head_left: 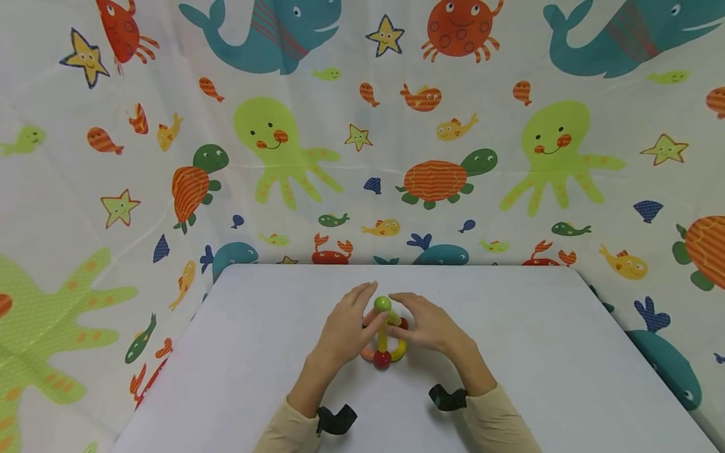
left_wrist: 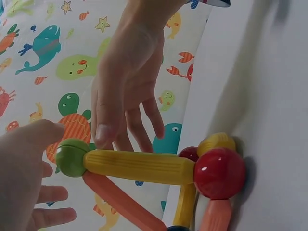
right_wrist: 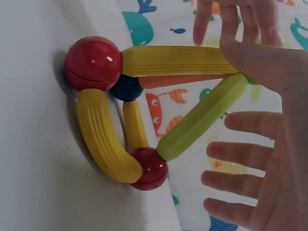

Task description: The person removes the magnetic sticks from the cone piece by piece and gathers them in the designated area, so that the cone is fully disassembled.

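A pyramid-like frame of toy magnetic rods and balls stands on the table. Its top is a green ball (head_left: 382, 304). From there a straight yellow rod (left_wrist: 139, 166) leads down to a red ball (head_left: 382, 360) at the front; a coral rod (left_wrist: 124, 202) and a light green rod (right_wrist: 204, 118) slope down too. At the base are a curved yellow rod (right_wrist: 103, 137), a dark blue ball (right_wrist: 127, 88) and another red ball (right_wrist: 148, 168). My left hand (head_left: 342, 328) and right hand (head_left: 433, 324) flank the frame with relaxed, spread fingers, both thumbs near the top.
The white table (head_left: 255, 377) extends to both sides and ends at a back edge just beyond the hands. Behind it hangs a white curtain (head_left: 317, 245) printed with sea animals. A black wrist mount (head_left: 337, 420) juts from the left sleeve, another (head_left: 447, 397) from the right.
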The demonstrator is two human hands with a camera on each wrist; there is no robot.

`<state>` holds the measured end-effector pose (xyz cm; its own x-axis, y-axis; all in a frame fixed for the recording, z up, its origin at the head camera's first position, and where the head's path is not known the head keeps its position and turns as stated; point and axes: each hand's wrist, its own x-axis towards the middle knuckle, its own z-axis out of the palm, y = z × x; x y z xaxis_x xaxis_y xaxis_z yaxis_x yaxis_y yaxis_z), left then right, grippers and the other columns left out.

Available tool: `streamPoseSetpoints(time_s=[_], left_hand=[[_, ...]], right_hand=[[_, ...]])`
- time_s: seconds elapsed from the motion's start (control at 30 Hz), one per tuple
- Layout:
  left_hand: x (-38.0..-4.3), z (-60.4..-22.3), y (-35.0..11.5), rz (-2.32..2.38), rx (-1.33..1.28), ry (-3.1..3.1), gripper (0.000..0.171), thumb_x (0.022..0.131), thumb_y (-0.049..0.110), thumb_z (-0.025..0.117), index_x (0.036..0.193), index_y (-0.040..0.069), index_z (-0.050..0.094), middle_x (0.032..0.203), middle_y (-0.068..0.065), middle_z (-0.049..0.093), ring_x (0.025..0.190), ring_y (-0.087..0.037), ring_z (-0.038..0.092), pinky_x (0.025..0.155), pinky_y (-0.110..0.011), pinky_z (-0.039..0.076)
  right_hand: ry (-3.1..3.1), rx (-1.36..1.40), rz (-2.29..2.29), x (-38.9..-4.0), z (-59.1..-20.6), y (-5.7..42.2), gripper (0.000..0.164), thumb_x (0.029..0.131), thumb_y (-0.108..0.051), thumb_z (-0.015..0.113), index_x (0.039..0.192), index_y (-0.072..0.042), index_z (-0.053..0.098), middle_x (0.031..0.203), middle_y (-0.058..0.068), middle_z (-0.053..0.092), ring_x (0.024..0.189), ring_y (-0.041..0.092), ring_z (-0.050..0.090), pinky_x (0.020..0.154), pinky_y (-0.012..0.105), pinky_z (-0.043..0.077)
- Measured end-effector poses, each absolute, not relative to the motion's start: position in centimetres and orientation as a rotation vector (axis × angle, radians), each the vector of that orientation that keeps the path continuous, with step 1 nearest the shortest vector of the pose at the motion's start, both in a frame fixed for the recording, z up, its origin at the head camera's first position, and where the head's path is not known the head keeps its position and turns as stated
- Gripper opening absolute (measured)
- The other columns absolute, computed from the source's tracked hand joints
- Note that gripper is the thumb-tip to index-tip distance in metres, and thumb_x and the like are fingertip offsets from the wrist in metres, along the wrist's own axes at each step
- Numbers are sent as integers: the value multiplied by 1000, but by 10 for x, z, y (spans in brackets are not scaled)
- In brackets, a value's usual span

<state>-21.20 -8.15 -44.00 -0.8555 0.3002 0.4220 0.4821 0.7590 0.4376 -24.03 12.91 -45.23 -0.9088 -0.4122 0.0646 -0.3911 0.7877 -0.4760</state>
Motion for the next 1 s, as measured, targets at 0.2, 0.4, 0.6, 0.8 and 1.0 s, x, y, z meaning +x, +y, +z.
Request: streamPoseSetpoints(time_s=[0.2,0.4,0.6,0.8,1.0], left_hand=[[-212,-442,-76,-863,-676,-2630,61,96,39,66,149,16,46,149,-6,54,132,-25,57,103,-44,51],[-213,-445,-74,-867,-755,-2589,54,98,34,64,146,12,51,145,-6,57,125,-23,61,101,-38,53],[-213,-448,-74,-835,-795,-2529,50,97,25,66,143,10,53,140,-6,59,123,-21,62,101,-35,53],[-213,-448,-75,-866,-811,-2486,47,96,21,68,140,7,56,135,-8,62,117,-21,65,99,-33,54],[-214,-449,-77,-886,-792,-2468,46,94,19,71,136,5,59,128,-9,64,109,-19,68,93,-30,56]], right_hand=[[2906,-675,-785,-241,-458,125,79,81,-71,63,145,-26,51,147,0,55,136,27,52,105,60,46],[2865,-769,-814,-243,-466,122,64,84,-60,66,136,-24,56,124,-2,64,106,16,61,92,45,56],[2840,-788,-809,-244,-469,120,49,84,-60,66,116,-24,55,93,-1,59,83,11,52,70,29,46],[2818,-770,-829,-243,-470,117,53,82,-57,70,118,-22,56,93,-1,59,85,13,53,72,30,46],[2795,-769,-839,-244,-470,115,55,80,-56,74,119,-21,57,91,-1,59,85,13,53,72,29,46]])
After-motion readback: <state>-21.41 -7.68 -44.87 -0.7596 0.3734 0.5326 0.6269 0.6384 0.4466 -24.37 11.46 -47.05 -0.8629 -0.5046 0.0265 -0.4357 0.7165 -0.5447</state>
